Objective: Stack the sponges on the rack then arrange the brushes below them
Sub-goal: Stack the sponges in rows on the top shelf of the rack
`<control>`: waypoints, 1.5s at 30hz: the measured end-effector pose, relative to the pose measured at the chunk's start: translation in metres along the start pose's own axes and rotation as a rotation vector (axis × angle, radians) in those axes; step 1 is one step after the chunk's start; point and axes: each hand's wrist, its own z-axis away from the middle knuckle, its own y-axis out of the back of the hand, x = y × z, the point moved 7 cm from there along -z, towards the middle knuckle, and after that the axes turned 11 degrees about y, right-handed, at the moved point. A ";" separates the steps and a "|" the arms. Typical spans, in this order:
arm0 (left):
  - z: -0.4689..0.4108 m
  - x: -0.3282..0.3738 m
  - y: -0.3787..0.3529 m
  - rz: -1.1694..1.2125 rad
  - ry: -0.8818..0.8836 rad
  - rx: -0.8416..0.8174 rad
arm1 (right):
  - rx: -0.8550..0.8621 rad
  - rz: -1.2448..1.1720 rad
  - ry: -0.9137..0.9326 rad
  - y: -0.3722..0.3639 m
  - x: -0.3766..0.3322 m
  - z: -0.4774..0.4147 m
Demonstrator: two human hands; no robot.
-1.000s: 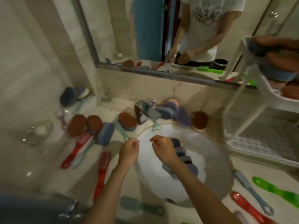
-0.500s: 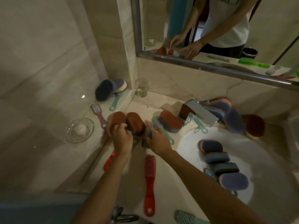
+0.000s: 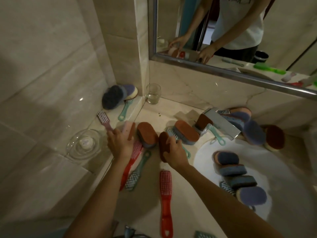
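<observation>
head view, the only one supplied: centre of frame, the left hand is closed around a pink-and-brown sponge at the left edge of the surface, fingers wrapped over its side. the right hand is closed on a brown-faced sponge, tipped up on edge just beside it. between the two hands a third brown-topped sponge lies flat, touching or nearly touching both held ones. more sponges sit by the tap at centre right, in the basin at lower right, and one blue sponge rests on the ledge at upper left. brushes lie loose: a red brush at lower centre, a second red brush and a teal brush partly under the left forearm. the rack is not in view. judged risks: lifting both sponges at once may drag or flip the middle sponge toward the basin; the left forearm may sweep the brushes beneath it; the glass and the glass dish at left stand near the reach path and could be knocked.
</observation>
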 end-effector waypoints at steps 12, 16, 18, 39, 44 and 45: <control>0.094 0.059 0.007 1.370 0.308 -0.733 | 0.246 -1.107 -0.166 0.102 -0.011 0.018; 0.138 0.110 0.005 1.579 0.307 -1.024 | 0.289 -1.154 -0.153 0.139 -0.003 0.037; 0.164 0.135 0.004 1.562 0.268 -1.096 | 0.304 -1.153 -0.121 0.160 0.007 0.049; 0.476 0.367 -0.029 1.431 0.024 -1.369 | 0.619 -0.440 0.179 0.520 0.183 0.265; 0.521 0.399 -0.042 1.359 0.041 -1.432 | 0.596 -0.128 0.092 0.573 0.232 0.272; 0.527 0.403 -0.045 1.301 0.041 -1.420 | 0.556 -0.061 0.082 0.577 0.238 0.270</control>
